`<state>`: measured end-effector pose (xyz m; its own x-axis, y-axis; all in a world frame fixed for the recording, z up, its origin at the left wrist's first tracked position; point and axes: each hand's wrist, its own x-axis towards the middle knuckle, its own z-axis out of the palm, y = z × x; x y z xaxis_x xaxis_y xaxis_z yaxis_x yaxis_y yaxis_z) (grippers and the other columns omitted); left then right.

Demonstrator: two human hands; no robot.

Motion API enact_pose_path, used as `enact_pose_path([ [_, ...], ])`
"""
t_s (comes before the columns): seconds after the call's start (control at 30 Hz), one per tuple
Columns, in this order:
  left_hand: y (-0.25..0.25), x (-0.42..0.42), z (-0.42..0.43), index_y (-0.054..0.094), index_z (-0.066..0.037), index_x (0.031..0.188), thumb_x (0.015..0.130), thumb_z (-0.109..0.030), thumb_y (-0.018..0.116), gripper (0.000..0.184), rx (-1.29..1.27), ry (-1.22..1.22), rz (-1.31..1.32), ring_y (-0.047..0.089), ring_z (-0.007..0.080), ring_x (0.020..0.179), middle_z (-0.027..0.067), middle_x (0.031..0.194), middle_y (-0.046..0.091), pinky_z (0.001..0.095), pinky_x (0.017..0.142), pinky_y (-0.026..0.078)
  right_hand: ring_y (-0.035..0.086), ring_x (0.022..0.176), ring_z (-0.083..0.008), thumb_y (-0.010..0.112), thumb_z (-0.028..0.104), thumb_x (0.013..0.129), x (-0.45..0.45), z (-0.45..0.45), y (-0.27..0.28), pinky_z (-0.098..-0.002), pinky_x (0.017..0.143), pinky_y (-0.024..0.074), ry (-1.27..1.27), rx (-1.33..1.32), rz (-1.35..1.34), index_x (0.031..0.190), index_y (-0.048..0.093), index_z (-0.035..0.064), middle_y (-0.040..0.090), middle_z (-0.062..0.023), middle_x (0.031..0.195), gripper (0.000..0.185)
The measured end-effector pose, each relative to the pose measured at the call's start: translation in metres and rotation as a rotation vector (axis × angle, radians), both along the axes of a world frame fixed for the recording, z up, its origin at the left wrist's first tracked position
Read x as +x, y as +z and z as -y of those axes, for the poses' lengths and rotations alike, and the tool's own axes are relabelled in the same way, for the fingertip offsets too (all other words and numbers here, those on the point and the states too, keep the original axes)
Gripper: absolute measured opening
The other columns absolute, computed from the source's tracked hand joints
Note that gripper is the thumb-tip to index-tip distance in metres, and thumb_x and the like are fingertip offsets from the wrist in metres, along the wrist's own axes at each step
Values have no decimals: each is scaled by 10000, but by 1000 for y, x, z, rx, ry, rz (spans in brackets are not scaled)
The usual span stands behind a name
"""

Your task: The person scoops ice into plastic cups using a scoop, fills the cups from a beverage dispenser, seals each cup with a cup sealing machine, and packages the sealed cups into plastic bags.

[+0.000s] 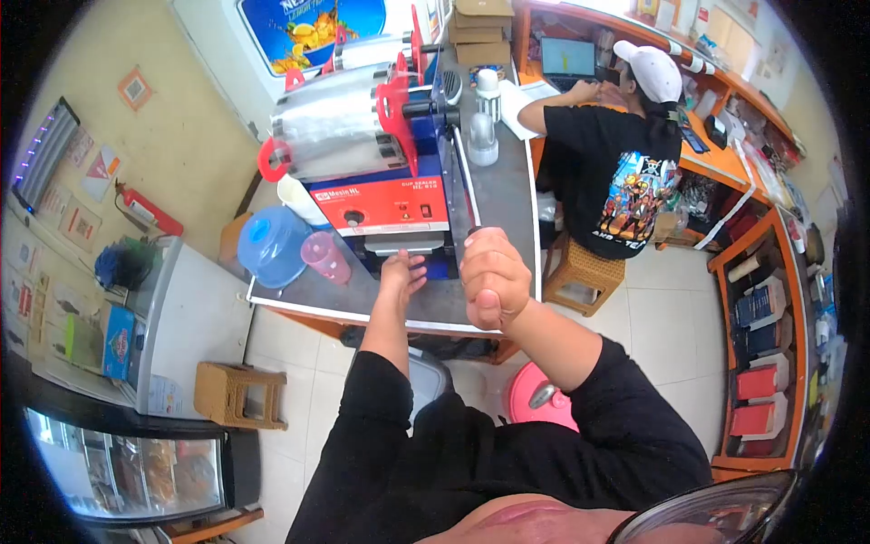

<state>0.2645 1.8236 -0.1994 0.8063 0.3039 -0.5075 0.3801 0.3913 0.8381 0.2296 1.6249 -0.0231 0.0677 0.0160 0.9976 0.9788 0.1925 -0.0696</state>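
A cup sealer with a red front panel and a roll of clear film on top stands on the grey counter. My right hand is wrapped round the end of the machine's long lever. At the machine's lower front, my left hand is by the metal tray, fingers apart, with nothing seen in it. Whether it touches the tray I cannot tell. A pink cup stands left of that hand, beside a blue translucent container.
A person in a black shirt and white cap sits on a woven stool at the right, facing a laptop. Clear bottles stand behind the lever. A pink lidded bucket is on the floor below the counter.
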Motion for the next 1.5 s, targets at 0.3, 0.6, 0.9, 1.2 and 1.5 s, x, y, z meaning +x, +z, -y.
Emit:
enact_pose_path([
  [0.3, 6, -4, 10, 447, -92, 1176, 1008, -367, 313, 349, 24, 12, 38, 634, 249, 908, 74, 1056, 612, 388, 701, 493, 473, 650, -224, 432, 209, 939, 76, -18, 174, -322, 616, 388, -168, 25, -293, 786, 490, 2, 509, -119, 704, 265],
  [0.6, 1, -2, 5, 441, -98, 1200, 1008, -346, 326, 333, 10, 10, 47, 639, 256, 944, 78, 1097, 606, 392, 708, 487, 544, 954, -374, 513, 239, 912, 230, -77, 224, -459, 881, 430, -493, 246, -329, 1081, 491, 33, 557, -176, 1012, 268],
  [0.9, -1, -1, 2, 444, -84, 1210, 1004, -333, 358, 335, -10, 34, 65, 641, 225, 955, 80, 1176, 581, 362, 681, 501, 468, 1134, -310, 645, 231, 798, 174, -47, 172, -398, 972, 388, -194, 105, -578, 1321, 346, 10, 403, -229, 1286, 642],
  [1.2, -38, 2, -20, 385, -97, 1282, 1005, -344, 336, 375, -58, -96, 226, 540, 300, 1148, 112, 1297, 489, 443, 833, 470, 517, 1000, -213, 533, -64, 685, -117, 52, 157, -359, 821, 452, 654, -370, -652, 1290, 301, 38, 437, -137, 1181, 656],
  [1.5, -1, -1, 0, 412, -79, 1209, 997, -293, 393, 301, -83, 34, 153, 563, 354, 1116, 127, 1195, 536, 469, 858, 460, 551, 974, -237, 588, 1, 688, -173, 37, 155, -406, 820, 438, 237, -828, -624, 1257, 370, 34, 465, -157, 1157, 610],
])
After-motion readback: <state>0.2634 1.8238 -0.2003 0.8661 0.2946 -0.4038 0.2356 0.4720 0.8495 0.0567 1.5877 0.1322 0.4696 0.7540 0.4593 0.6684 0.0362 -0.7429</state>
